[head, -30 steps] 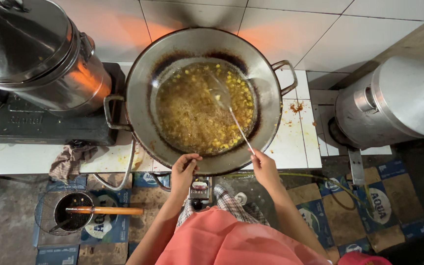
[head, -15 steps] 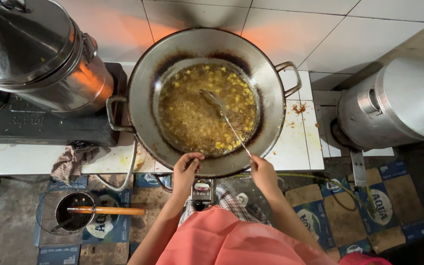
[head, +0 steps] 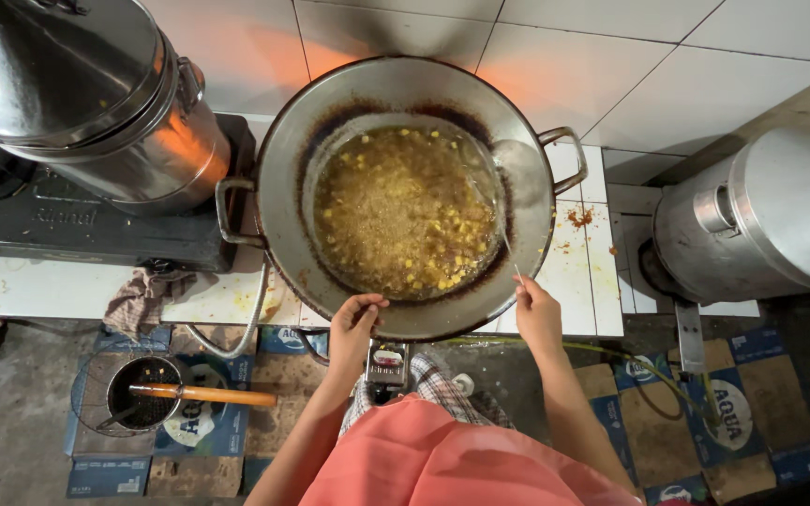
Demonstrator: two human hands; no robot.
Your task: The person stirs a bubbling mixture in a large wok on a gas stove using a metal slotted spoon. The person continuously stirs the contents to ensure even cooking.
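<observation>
A big steel wok (head: 283,150) sits on a tiled counter, filled with bubbling oil and small yellow pieces (head: 405,211). My right hand (head: 536,314) grips the thin handle of a wire skimmer (head: 516,169), whose round head rests against the wok's right inner wall above the oil. My left hand (head: 356,323) hovers at the wok's near rim, fingers loosely curled, apparently holding nothing.
A large steel pot with lid (head: 77,94) stands on a stove (head: 86,225) at left. Another lidded steel pot (head: 771,220) is at right. A rag (head: 142,295) hangs off the counter. On the floor lies a strainer with an orange handle (head: 199,395) on flattened cardboard (head: 667,412).
The skimmer head has moved from the middle of the oil up onto the right wall of the wok. My left hand stays at the near rim.
</observation>
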